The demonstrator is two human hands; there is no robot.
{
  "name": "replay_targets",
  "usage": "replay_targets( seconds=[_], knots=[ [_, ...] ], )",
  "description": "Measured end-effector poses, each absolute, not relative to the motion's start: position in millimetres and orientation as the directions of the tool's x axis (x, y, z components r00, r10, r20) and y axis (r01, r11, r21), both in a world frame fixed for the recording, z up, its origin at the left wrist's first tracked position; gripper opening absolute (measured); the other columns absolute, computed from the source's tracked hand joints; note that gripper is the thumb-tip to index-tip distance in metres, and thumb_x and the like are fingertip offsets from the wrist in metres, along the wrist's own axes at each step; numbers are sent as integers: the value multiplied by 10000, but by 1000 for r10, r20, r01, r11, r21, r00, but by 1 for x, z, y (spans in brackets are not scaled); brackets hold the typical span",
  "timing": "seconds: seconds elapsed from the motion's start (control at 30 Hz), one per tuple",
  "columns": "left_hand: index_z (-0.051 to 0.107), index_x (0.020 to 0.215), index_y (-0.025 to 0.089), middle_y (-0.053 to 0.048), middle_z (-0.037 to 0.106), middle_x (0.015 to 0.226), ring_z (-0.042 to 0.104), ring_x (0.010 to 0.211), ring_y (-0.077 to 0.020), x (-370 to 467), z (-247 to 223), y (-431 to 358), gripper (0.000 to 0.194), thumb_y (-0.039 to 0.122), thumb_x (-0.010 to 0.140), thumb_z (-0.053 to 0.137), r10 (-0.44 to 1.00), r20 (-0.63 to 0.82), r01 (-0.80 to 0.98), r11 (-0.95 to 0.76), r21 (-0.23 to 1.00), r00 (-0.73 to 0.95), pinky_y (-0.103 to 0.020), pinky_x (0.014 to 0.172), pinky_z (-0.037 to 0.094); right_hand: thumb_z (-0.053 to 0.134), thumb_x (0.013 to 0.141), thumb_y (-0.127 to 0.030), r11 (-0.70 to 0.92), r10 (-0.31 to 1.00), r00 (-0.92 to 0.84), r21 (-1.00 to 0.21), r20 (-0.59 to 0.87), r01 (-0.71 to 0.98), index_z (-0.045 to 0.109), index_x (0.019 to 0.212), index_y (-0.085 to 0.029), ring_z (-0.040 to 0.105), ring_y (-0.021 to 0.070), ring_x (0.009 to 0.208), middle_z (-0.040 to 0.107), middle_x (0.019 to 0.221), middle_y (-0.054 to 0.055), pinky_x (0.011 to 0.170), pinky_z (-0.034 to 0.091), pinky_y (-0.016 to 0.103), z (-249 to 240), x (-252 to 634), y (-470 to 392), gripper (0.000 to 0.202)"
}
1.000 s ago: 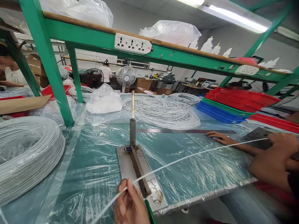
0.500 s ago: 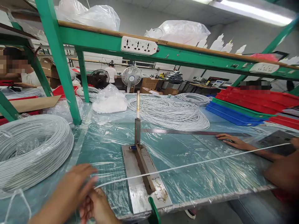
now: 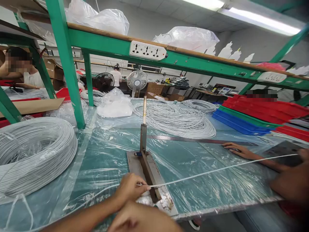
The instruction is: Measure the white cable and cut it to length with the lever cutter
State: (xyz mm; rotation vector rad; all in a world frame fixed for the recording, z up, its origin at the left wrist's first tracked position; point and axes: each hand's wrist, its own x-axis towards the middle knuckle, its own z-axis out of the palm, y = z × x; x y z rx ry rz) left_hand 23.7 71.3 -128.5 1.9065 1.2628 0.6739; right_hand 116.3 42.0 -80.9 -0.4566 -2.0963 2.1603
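A white cable (image 3: 193, 177) runs across the table from a person at the right. My left hand (image 3: 131, 188) pinches it between thumb and fingers, over a hinged metal lever tool (image 3: 151, 180) on a steel plate (image 3: 131, 161). Its handle (image 3: 145, 109) stands upright. From my left hand, more cable trails down to the lower left. My right hand (image 3: 145, 219) is below the left one, blurred at the bottom edge, with its fingers hidden. The cable's far end is by the other person's hand (image 3: 303, 154).
A large cable coil (image 3: 65, 154) lies at the left, and loose cable (image 3: 176, 120) spreads behind the tool. A steel ruler (image 3: 205, 140) lies near the other person's second hand (image 3: 235, 149). Stacked trays (image 3: 253, 112) stand at the right. A green shelf frame (image 3: 65, 64) rises in front.
My left hand has moved right along the cable, from left of the steel plate to the bar of the tool. My right hand has also shifted right. The lever stays raised.
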Motion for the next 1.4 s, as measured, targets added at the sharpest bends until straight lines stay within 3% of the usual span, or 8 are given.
replay_targets(
  seconds=[0.13, 0.2, 0.37, 0.57, 0.73, 1.0, 1.2, 1.4],
  knots=[
    [722, 867, 174, -42, 715, 699, 652, 642, -180, 25, -124, 70, 392, 335, 869, 365, 916, 91, 652, -345, 675, 391, -209, 609, 476, 542, 835, -389, 176, 875, -473, -978, 106, 108, 642, 1014, -99, 490, 61, 416, 552, 545, -34, 444, 402, 156, 7, 151, 134, 355],
    [654, 1044, 177, -75, 714, 756, 666, 682, -206, 26, -124, 67, 367, 274, 913, 325, 892, 83, 748, -420, 514, 444, -244, 651, 473, 482, 870, -346, 219, 967, -164, -962, 192, 165, 569, 1102, -51, 439, 15, 399, 510, 550, -60, 438, 323, 117, 27, 156, 190, 386],
    [585, 1032, 159, -123, 690, 851, 656, 759, -254, 29, -129, 66, 298, 140, 899, 319, 874, -10, 822, -452, 345, 485, -291, 657, 443, 270, 911, -406, 87, 980, -193, -977, 49, 194, 481, 1156, 39, 298, -48, 345, 566, 686, -3, 437, 270, 140, 25, 151, 281, 550],
    [569, 707, 154, -24, 589, 684, 550, 676, -154, 34, -134, 78, 177, 93, 795, 428, 955, 6, 478, -155, 865, 298, -231, 595, 336, 182, 888, -514, -50, 958, -277, -995, -73, 90, 521, 1095, 35, 391, -62, 400, 608, 881, 79, 482, 321, 135, 24, 147, 295, 677],
    [489, 601, 159, 32, 445, 563, 420, 562, -110, 40, -146, 91, 197, 266, 760, 534, 960, -108, 284, 31, 958, 259, -216, 520, 278, 10, 906, -480, -42, 950, -310, -999, -46, 19, 517, 1092, 13, 327, -61, 328, 527, 636, -24, 410, 216, 114, 37, 163, 272, 731],
    [388, 475, 179, 74, 333, 455, 306, 478, -77, 57, -171, 108, 390, 407, 608, 676, 980, -189, 209, 172, 963, 62, -223, 477, 201, 246, 923, -559, -109, 964, -245, -994, -107, 5, 504, 917, -188, 484, 67, 373, 598, 547, 5, 388, 291, 160, 44, 216, 167, 451],
    [399, 469, 175, 70, 349, 446, 334, 467, -80, 61, -165, 108, 346, 347, 616, 661, 984, -174, 272, 176, 946, -31, -220, 476, 200, 687, 628, -623, -331, 922, -211, -944, -325, 5, 472, 722, -207, 483, 94, 344, 583, 513, 15, 357, 306, 187, 3, 246, 63, 477],
    [400, 473, 178, 62, 373, 455, 355, 470, -87, 62, -161, 105, 327, 335, 626, 643, 988, -140, 346, 153, 925, -63, -229, 479, 197, 714, 638, -479, -529, 846, -103, -848, -523, -40, 411, 1234, -256, 461, 72, 325, 650, 739, 38, 326, 305, 181, -37, 248, 4, 705]
  ],
)
